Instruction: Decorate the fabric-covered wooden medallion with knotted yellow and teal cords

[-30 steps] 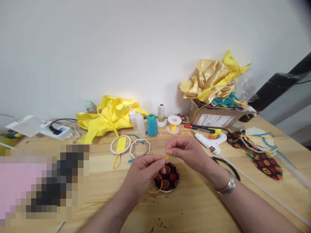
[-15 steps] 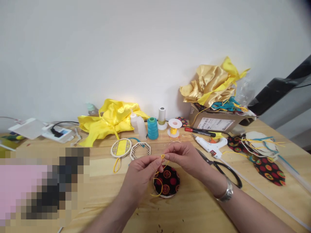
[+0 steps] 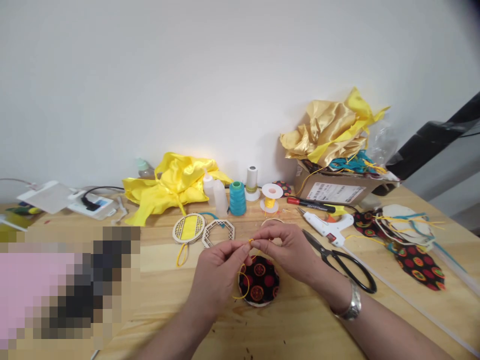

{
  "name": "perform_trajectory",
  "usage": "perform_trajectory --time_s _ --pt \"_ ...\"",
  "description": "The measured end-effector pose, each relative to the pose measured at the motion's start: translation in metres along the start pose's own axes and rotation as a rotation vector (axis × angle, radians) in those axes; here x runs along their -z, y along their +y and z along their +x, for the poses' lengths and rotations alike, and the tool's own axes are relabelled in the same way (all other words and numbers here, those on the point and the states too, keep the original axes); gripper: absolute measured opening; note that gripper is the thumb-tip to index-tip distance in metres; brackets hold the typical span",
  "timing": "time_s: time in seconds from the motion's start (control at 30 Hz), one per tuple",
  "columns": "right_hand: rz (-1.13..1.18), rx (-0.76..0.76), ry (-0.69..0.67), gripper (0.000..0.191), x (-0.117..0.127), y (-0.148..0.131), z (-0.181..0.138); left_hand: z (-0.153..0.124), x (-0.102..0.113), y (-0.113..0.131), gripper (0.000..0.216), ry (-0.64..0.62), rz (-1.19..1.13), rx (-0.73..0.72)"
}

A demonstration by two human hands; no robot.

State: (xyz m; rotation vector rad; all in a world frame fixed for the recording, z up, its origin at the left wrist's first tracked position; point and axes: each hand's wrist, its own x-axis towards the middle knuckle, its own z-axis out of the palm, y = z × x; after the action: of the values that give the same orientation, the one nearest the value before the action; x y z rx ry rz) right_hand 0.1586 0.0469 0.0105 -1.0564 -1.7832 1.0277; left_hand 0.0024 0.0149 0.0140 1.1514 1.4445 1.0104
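My left hand (image 3: 221,265) and my right hand (image 3: 287,250) meet at the middle of the bench, fingertips pinched together on a thin yellow cord (image 3: 246,285). A small loop or knot of it shows between the fingertips; its exact form is too small to make out. The cord's loose end curls down over a round disc covered in black cloth with red and orange patterns (image 3: 261,281), lying flat on the table just below my hands. Left of them lie a round wooden lattice frame with yellow backing (image 3: 188,228) and an octagonal wooden frame (image 3: 219,233).
Black-handled scissors (image 3: 352,267) and a white glue gun (image 3: 330,226) lie right of my hands. Behind stand a teal thread spool (image 3: 237,199), a yellow cord spool (image 3: 272,196) and squeeze bottles (image 3: 220,197). Yellow satin (image 3: 172,185) and a cardboard box (image 3: 330,192) sit by the wall.
The yellow loop between my fingertips looks smaller and tighter. My hands keep their pinch in nearly the same place, while the whole view has shifted slightly.
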Motion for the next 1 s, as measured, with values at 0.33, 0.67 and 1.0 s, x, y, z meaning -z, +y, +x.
perform_trajectory --time_s 0.33,0.67,1.0 --pt "-0.112 -0.018 0.007 0.014 -0.0021 -0.0016 -0.0008 -0.0025 -0.0040 0.0034 0.017 0.041 -0.042 0.048" --pt "-0.078 -0.066 -0.005 0.016 -0.0031 -0.0009 -0.0007 -0.0036 -0.0021 -0.0006 0.015 0.076 0.004 -0.102" --pt "-0.053 -0.141 0.000 0.022 -0.0040 -0.0023 -0.0013 -0.0012 -0.0019 -0.0011 0.006 0.057 -0.086 -0.024"
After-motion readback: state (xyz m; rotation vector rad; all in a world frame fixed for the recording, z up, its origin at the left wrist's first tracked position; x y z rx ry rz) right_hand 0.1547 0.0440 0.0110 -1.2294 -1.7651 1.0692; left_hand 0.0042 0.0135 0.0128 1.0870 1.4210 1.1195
